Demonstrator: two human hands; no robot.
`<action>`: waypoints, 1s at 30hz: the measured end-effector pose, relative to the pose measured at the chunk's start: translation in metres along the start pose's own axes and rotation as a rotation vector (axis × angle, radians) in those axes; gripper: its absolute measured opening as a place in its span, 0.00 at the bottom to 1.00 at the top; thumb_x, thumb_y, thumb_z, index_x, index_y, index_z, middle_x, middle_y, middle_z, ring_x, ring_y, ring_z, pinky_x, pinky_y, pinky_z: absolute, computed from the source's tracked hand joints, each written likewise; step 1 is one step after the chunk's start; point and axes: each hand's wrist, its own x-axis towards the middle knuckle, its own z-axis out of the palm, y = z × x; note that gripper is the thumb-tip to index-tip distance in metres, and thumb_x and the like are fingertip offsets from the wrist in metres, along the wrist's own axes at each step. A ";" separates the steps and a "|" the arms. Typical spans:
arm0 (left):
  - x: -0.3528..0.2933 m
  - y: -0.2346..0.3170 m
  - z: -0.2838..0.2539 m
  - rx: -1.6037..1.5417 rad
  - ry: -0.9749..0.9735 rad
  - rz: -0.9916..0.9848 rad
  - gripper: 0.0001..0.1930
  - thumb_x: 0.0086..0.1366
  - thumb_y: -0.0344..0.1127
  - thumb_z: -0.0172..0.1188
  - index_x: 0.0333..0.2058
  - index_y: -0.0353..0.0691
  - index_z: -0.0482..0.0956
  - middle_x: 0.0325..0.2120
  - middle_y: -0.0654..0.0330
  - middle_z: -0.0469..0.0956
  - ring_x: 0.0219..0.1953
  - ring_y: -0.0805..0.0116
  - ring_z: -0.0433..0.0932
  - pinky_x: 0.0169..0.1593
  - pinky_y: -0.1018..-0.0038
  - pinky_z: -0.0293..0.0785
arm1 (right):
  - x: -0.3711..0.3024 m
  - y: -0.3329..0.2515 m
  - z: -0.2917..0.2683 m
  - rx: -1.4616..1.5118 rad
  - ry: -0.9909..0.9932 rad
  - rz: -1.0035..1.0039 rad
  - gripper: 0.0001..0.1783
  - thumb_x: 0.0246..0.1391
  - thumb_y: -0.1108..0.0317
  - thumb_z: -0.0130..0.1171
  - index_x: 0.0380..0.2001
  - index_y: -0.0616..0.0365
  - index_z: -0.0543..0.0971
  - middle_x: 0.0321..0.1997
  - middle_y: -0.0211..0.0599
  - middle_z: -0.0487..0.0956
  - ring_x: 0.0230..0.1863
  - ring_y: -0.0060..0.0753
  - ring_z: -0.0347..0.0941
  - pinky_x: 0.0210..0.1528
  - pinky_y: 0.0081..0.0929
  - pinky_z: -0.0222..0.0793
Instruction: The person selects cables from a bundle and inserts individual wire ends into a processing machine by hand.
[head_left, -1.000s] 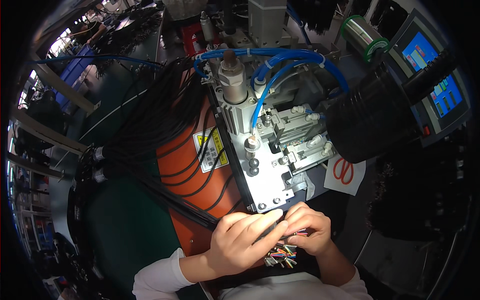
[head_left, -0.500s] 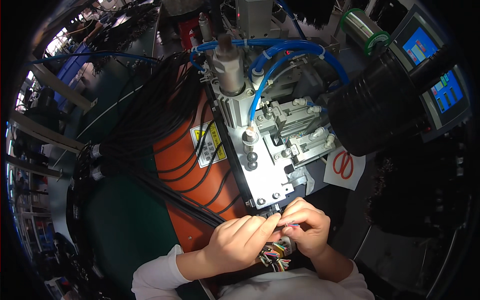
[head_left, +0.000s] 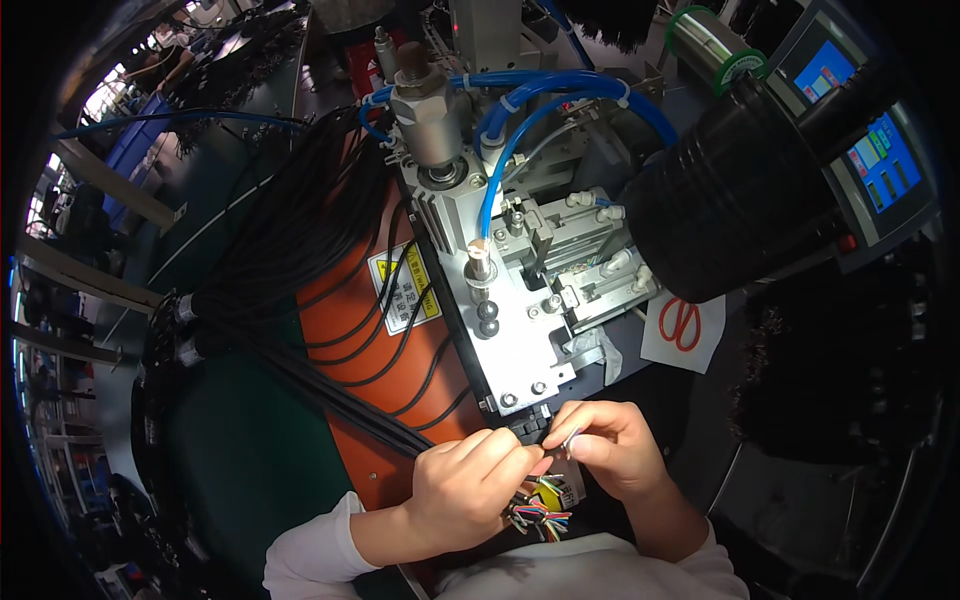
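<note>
My left hand [head_left: 462, 487] is closed around black cables whose stripped ends fan out below it as thin coloured wires [head_left: 541, 520]. Its fingertips meet those of my right hand [head_left: 618, 452], which pinches the fine wire ends of one cable between thumb and forefinger. Both hands are just in front of the bench machine's bright metal plate [head_left: 515, 350], close to a small black fixture [head_left: 530, 422] at its front end. My fingers hide most of the cable between them.
Long black cables [head_left: 330, 390] run across the orange base [head_left: 350, 340] from the left. Blue air hoses [head_left: 560, 90] arch over the machine. A black cylindrical lamp-like housing [head_left: 720, 200], a touch screen [head_left: 885, 170], a wire spool [head_left: 715, 50] and a white card [head_left: 685, 330] stand right.
The machine sits slightly further left and higher in the picture. My right hand has turned a little, and the pinched wire ends now point upward. My left hand keeps its grip.
</note>
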 end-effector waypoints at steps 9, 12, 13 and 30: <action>-0.001 -0.007 0.008 -0.121 0.073 -0.057 0.13 0.47 0.32 0.68 0.32 0.37 0.77 0.22 0.63 0.70 0.22 0.67 0.75 0.22 0.73 0.70 | 0.005 -0.003 0.017 -0.974 0.210 -0.511 0.08 0.44 0.79 0.65 0.31 0.63 0.82 0.28 0.39 0.80 0.29 0.31 0.76 0.32 0.23 0.69; -0.002 -0.006 0.002 -0.108 0.085 -0.023 0.13 0.48 0.31 0.68 0.32 0.34 0.78 0.21 0.61 0.72 0.20 0.68 0.75 0.21 0.75 0.70 | 0.002 -0.011 0.011 -0.704 0.186 -0.263 0.07 0.49 0.77 0.62 0.34 0.65 0.82 0.33 0.41 0.81 0.33 0.31 0.77 0.37 0.23 0.72; -0.002 -0.005 0.001 -0.074 0.091 -0.012 0.13 0.47 0.31 0.70 0.31 0.33 0.79 0.20 0.59 0.73 0.19 0.67 0.75 0.21 0.75 0.70 | 0.003 -0.010 0.008 -0.673 0.213 -0.294 0.07 0.50 0.77 0.61 0.34 0.65 0.82 0.34 0.41 0.81 0.34 0.30 0.77 0.38 0.23 0.72; -0.003 -0.009 0.001 -0.064 0.182 0.140 0.09 0.53 0.32 0.65 0.33 0.35 0.79 0.17 0.65 0.64 0.15 0.75 0.68 0.16 0.78 0.60 | 0.002 0.002 0.025 -0.626 0.234 -0.470 0.07 0.45 0.79 0.65 0.29 0.63 0.77 0.27 0.37 0.78 0.30 0.30 0.74 0.37 0.24 0.68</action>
